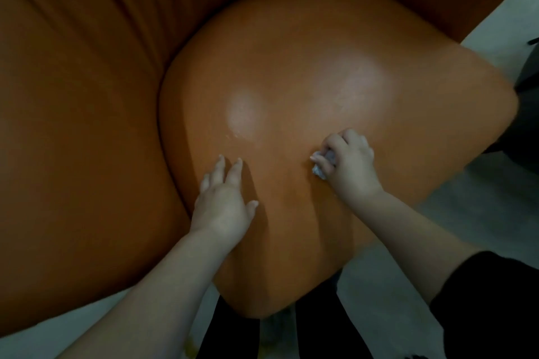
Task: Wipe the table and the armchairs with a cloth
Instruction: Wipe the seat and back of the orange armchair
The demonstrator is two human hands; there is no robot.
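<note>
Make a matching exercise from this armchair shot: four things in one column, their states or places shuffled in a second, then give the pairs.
Things:
1. left hand
2. right hand
3. cloth
4. seat cushion

States or places:
A. orange, glossy, with pale shiny patches
B. white, bunched up under curled fingers
C. flat on the cushion, fingers straight
D. curled round the cloth, pressing it to the cushion

Pairs: 1-C, 2-D, 3-B, 4-A
</note>
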